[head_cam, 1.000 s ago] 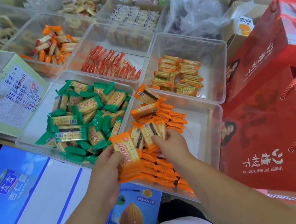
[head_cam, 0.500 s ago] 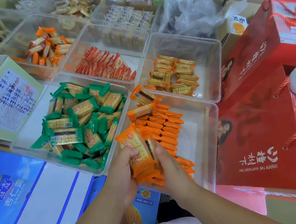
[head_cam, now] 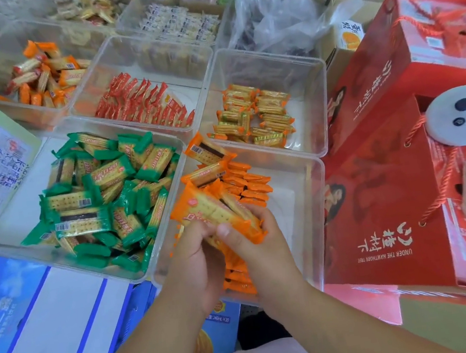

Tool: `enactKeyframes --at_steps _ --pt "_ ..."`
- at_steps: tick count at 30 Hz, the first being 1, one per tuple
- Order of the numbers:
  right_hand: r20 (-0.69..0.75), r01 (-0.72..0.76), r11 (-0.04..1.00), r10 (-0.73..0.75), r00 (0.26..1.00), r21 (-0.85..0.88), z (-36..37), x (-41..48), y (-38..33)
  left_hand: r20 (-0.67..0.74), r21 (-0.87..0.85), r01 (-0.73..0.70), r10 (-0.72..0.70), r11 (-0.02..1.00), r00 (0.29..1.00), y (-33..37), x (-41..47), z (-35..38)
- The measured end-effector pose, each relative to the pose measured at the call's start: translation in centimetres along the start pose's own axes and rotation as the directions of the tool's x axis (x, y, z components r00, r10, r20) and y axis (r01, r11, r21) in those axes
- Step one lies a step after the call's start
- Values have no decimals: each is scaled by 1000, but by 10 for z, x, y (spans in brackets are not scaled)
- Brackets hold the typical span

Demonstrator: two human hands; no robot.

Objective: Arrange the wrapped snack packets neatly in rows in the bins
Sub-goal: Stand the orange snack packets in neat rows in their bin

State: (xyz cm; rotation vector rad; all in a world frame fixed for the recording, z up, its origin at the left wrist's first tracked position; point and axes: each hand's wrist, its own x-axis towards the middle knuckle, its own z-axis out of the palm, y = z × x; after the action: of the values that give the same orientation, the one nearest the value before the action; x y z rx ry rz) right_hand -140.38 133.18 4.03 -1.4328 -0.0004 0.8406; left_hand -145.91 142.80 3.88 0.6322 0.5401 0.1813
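Lighting: bright, even, soft; shadows faint. Focus: slight motion blur throughout, far bins (head_cam: 144, 7) softest. Wide-angle bending at edges.

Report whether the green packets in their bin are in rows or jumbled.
Jumbled: the green packets lie overlapping at many angles in the clear bin, forming no rows.

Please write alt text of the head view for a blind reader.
The left hand and right hand grip a bundle of orange packets above a clear bin holding a row of the same packets; jumbled green packets fill the neighbouring bin.
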Motion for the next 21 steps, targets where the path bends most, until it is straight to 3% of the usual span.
enactKeyframes --at_steps 2,4,7,9,11,13,15,18,21 --pt "-9 11 999 -10 1000 41 -5 4 -5 -16 147 28 -26 989 1000 1 3 0" --pt "-45 24 999 -22 999 39 -14 12 -10 -152 377 30 30 926 988 4 6 -4" --pt "-208 113 960 -169 963 -258 -34 22 -21 -317 647 116 127 753 940 9 10 -16" --pt "-270 123 824 -317 909 -553 -52 29 -25 -340 848 144 316 510 886 10 12 -34" --pt "-181 136 602 -436 882 -787 -70 35 -21 -142 989 108 467 99 873 7 14 -51" --pt "2 146 287 -448 894 -947 -84 37 -10 66 957 69 442 -282 895 3 15 -62" --pt "100 128 45 -404 909 -991 -90 35 -3 132 855 94 388 -511 912 0 17 -70" --pt "85 80 -31 -366 927 -996 -96 35 -5 135 755 101 305 -648 943 -4 18 -75" --pt "77 53 -74 -371 925 -996 -98 38 -8 134 715 68 232 -696 964 -14 15 -82"
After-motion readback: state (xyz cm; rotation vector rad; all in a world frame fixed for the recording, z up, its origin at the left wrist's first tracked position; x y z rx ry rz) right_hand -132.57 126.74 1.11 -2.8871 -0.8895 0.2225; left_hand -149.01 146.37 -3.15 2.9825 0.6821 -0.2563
